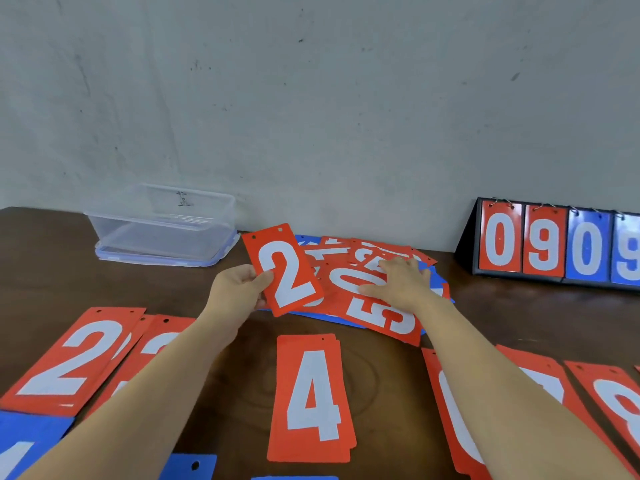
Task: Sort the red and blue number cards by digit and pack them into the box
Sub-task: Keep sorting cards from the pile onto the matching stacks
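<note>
Brightly, evenly lit, with weak diffuse shadows. Faintly glossy on the table [502, 306] far right. Stretched and slightly soft across near cards [311, 396].

Two hands are in view: the left hand [239, 289] holds one red 2 card [287, 268], and the right hand [398, 284] rests on one mixed heap [377, 317] whose overlapping red and blue cards cannot be counted. Beyond the left hand stands one clear box [162, 226]. Beyond the right hand, one flip stand [554, 244] shows four digits — two red, two blue. Six red piles lie nearer than the hands — two outside the left arm, one 4 pile [311, 400] between the arms, three by the right arm. Three blue cards [27, 441] show near the left elbow.
</note>
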The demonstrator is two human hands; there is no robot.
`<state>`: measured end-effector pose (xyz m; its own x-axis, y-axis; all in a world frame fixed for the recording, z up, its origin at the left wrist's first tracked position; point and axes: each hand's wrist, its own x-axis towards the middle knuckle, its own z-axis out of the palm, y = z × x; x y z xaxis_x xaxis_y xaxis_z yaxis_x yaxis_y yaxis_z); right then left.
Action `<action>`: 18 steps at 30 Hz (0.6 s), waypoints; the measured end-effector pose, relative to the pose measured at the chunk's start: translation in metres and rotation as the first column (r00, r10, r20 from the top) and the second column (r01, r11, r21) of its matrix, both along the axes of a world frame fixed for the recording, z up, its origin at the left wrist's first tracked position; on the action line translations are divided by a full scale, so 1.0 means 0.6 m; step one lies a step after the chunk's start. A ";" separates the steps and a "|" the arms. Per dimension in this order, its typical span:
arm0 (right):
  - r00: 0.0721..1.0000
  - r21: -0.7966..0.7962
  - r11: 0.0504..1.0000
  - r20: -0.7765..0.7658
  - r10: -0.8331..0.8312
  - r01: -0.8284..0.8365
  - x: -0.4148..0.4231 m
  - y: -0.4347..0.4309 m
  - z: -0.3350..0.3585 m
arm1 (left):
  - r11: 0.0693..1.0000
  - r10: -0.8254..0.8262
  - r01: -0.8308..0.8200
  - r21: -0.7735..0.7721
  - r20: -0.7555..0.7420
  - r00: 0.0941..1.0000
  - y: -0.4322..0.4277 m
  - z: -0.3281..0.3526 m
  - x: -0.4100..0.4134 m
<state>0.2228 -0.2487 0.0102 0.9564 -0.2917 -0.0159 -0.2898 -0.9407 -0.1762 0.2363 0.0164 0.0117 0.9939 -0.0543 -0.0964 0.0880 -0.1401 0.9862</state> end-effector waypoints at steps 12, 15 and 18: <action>0.860 0.723 0.685 0.295 -0.416 0.083 -0.015 -0.007 0.038 | 1.000 0.018 -0.018 0.008 -0.008 1.000 0.010 0.005 -0.003; 0.881 0.939 0.345 0.154 -0.448 0.011 -0.041 -0.006 0.061 | 0.999 0.039 -0.039 -0.037 0.012 0.999 0.007 0.000 -0.001; 0.917 0.982 0.182 0.112 -0.383 -0.044 -0.061 0.019 0.067 | 0.997 0.065 -0.062 -0.051 0.056 0.996 -0.003 0.000 -0.006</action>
<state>0.1860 -0.2370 0.0506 0.8961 -0.4052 -0.1813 -0.1539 0.0995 -0.9831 0.2325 0.0146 0.0117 0.9993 0.0061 -0.0377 0.0381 -0.0876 0.9954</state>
